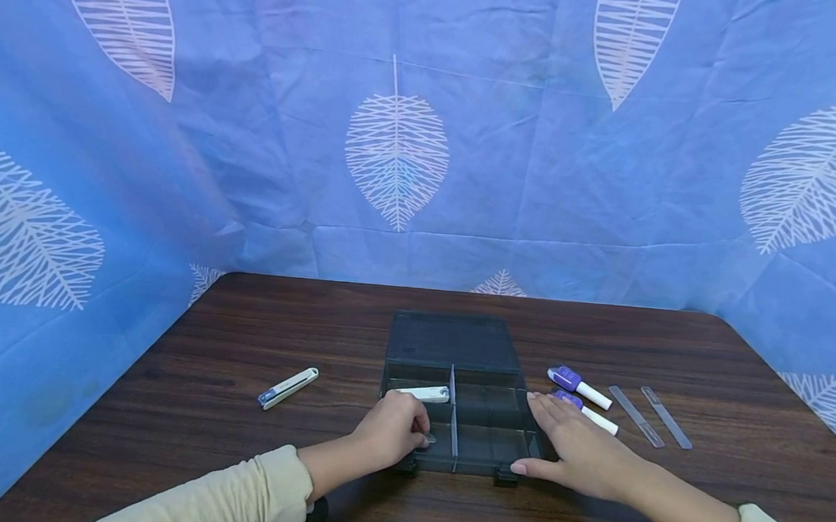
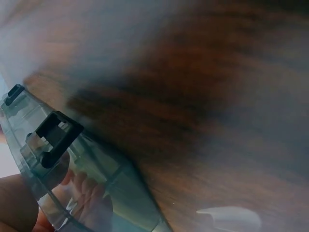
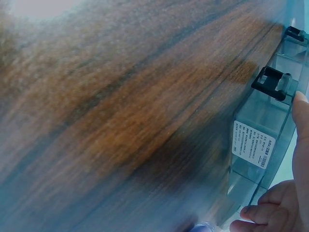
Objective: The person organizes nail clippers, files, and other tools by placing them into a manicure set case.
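Note:
A dark see-through organizer box [image 1: 482,459] with its lid folded back stands on the table. My left hand [image 1: 389,431] reaches into its left side, fingers curled and thumb against them, pinching a small shiny piece [image 1: 431,438] that is mostly hidden. Just beyond those fingers, a white nail clipper [image 1: 431,393] lies in the box's left half. My right hand [image 1: 580,451] rests on the box's right rim with fingers extended and thumb at the front edge near a latch [image 1: 506,477]. In the right wrist view, its fingertips [image 3: 260,212] touch the side wall.
Another nail clipper [image 1: 287,388] lies on the table left of the box. To the right are two purple nail polish bottles with white caps [image 1: 578,386], one partly behind my right hand, and two clear nail files [image 1: 667,417]. A printed label [image 3: 253,144] is on the box.

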The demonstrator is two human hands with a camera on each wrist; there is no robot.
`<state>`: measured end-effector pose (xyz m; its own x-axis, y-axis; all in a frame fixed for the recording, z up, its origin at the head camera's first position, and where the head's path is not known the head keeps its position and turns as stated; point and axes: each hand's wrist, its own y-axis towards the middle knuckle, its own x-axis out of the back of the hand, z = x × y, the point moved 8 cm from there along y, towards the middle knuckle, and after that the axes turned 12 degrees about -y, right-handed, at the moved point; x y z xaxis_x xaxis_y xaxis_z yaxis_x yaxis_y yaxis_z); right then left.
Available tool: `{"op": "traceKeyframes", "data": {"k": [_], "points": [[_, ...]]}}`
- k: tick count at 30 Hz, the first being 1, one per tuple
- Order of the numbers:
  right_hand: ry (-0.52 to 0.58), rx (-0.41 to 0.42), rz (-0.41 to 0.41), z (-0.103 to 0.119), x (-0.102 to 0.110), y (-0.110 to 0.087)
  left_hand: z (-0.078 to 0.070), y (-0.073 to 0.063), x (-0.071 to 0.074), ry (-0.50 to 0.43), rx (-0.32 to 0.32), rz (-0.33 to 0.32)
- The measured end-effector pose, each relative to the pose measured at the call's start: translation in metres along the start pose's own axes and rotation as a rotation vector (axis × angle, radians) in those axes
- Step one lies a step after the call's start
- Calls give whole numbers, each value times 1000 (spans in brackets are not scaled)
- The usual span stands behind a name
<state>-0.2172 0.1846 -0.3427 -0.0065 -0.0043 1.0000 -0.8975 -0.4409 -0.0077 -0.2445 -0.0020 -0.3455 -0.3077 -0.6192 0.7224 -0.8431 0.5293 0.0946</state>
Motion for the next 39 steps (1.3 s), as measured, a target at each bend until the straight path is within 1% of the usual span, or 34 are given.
{"op": "traceKeyframes", "data": {"k": [4, 8, 10, 15, 19, 24, 30, 33, 38, 39], "points": [[4, 3, -5, 0, 0, 0, 1, 0, 0, -10, 6, 11], [7, -2, -8, 0, 0, 1, 0, -2, 3, -7, -18, 6], [12, -5, -5, 0, 0, 1, -2, -3, 7, -8, -52, -12], [9, 0, -2, 1, 0, 0, -5, -7, 21, -23, -136, -86], [13, -1, 0, 0, 1, 0, -1, -13, 32, -31, -172, -139], [22, -7, 8, 0, 0, 0, 7, -24, 42, -30, -180, -187], [25, -12, 14, -1, -1, 1, 15, -41, 53, -53, -209, -214], [23, -12, 14, -2, -1, 1, 22, -50, 56, -47, -190, -220], [28, -12, 13, -2, -1, 0, 35, -63, 58, -34, -146, -213], [26, -8, 12, -2, -1, 0, 38, -65, 58, -30, -146, -213]]}}
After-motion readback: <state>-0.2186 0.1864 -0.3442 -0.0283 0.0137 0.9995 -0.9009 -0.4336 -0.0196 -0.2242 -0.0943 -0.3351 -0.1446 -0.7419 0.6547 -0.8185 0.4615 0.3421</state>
